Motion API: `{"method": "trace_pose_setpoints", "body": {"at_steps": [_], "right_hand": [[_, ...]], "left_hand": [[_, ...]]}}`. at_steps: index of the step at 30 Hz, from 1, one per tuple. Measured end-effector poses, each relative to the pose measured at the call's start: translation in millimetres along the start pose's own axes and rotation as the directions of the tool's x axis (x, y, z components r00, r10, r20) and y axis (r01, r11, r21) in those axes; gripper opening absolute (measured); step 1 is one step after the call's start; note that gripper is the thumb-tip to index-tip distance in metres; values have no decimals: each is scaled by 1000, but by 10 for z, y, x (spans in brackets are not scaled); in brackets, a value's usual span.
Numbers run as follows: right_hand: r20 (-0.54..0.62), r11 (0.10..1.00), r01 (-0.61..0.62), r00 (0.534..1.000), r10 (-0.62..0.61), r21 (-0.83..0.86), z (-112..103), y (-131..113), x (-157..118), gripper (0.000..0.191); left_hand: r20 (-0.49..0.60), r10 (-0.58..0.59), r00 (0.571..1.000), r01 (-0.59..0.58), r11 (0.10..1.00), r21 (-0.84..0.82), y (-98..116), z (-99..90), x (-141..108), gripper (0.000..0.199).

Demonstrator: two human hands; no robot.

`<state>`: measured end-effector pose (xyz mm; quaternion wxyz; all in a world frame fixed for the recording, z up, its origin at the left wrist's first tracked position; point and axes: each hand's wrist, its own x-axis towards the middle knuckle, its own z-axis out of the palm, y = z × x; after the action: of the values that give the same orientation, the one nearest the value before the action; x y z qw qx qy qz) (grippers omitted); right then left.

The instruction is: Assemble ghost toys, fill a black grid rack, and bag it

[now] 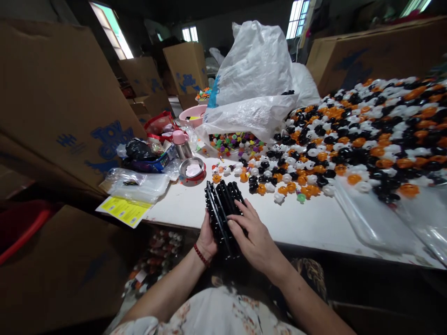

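Black strips (221,219), seemingly lengthwise forward-left

A white table (181,201) spans the middle of the frame, heaped toward the upper right with orange, black and white pieces (349,135). Left of centre sit a metal bowl (192,168), a pink-topped flask (182,145) and a yellow sheet (124,211) under clear bags (139,186); more clear plastic (375,223) lies lower right.

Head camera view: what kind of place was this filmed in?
Probably a toy workshop or packing room: a heap of small plastic pieces, clear plastic bags and a cardboard box marked "Toy".
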<state>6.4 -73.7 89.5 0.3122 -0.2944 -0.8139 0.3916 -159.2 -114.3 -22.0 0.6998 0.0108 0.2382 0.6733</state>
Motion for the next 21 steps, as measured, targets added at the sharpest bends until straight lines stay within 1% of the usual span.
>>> {"method": "trace_pose_setpoints", "body": {"at_steps": [3, 7, 13, 18, 21], "right_hand": [[5, 1000, -29, 1000, 29, -6, -7, -27, 0, 34], [-13, 999, -30, 999, 29, -37, -4, -31, 9, 30], [-6, 999, -31, 1000, 31, -34, -6, 31, -1, 38], [-37, 1000, -10, 999, 9, -22, 7, 102, -21, 33], [-33, 998, -56, 998, 56, -6, -12, 131, -25, 30]], "left_hand": [[16, -9, 1000, 9, 1000, -9, -2, -3, 18, 62], [50, 14, 999, -14, 1000, -4, 0, 30, 6, 66], [40, -31, 999, 30, 999, 35, -26, 5, -11, 71], [67, -43, 997, 41, 998, 43, -27, 5, -24, 71], [90, -84, 992, 81, 996, 34, -12, 27, -64, 66]]}}
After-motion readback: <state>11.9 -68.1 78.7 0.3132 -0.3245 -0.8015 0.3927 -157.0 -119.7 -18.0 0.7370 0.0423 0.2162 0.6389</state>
